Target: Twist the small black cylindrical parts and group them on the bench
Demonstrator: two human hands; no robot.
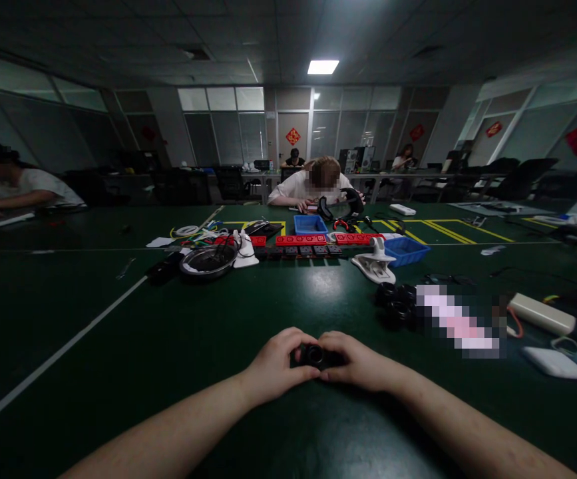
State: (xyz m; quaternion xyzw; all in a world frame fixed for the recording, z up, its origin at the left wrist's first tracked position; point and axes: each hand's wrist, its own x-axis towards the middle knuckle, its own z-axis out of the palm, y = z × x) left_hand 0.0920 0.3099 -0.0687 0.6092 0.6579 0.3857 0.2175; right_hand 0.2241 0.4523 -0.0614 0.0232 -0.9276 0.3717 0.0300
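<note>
The left hand [277, 362] and the right hand [355, 362] both curl their fingers and thumbs around a small black part [314, 354], gripping it from both sides. The part is near the front of the big green table [118, 372], right in front of the person, and its round end with a hole in it shows between the hands. To the right, a bunch of round black pieces [395, 303] sits near a white stand [375, 263] with a wide foot. Behind that stand is a blue plastic tray [408, 251]. Farther right lie a long cream box [542, 314] with rounded edges and a flat white thing [554, 364]. Across the middle, a row of red power strips [301, 240] stands between the hands and a person in a white top [288, 189]. On the left of that row, a shiny round bowl [211, 273] sits beside another white stand [245, 253]. The table top is smooth and shines under the light, with thin pale and yellow lines on it.
</note>
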